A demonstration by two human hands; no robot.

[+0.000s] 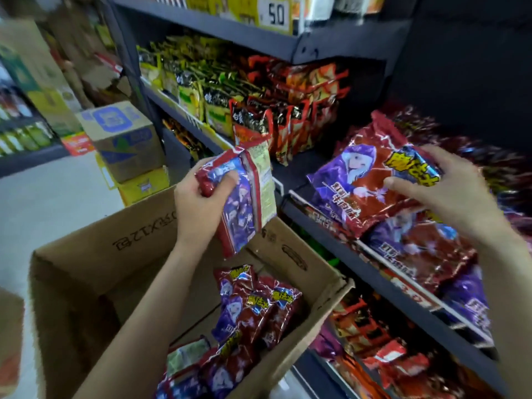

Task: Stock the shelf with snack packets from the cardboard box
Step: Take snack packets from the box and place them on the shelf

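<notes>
**One packet going in, more waiting**

The right hand holds a red packet flat over the shelf, likely so it lies on the same packets below. The left hand grips a bunch of packets above the cardboard box, probably to pass them over next. More packets lie in the box, so there is more to do

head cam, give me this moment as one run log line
left hand: grips packets above cardboard box | right hand: holds packet over shelf | box: packets remain
</notes>
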